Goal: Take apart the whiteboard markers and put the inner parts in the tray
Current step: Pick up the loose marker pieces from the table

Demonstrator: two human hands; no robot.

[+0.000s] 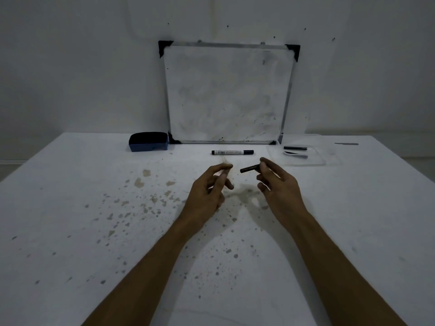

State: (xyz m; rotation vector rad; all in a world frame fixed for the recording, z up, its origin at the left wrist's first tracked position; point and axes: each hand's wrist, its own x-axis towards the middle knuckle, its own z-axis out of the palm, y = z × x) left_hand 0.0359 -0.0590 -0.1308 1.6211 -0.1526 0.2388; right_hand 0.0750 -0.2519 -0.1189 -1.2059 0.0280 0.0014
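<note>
Between the two hands: a marker being pulled apart.
Right hand (275,182) fingers (264,164) pinch a short black marker piece (250,168); left hand (211,187) fingers pinch closed, contents unclear. Beyond lie a whole white-barrelled whiteboard marker (232,152) and, far right on the counter (70,208), a clear plastic tray (322,161) holding dark parts. Next, probably: carry the piece right to the tray.

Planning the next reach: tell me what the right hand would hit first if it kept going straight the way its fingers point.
The right hand holds a dark marker piece pointing left toward the left hand. Going straight on, that piece would likely meet the left fingers first, though depth is unclear.
</note>
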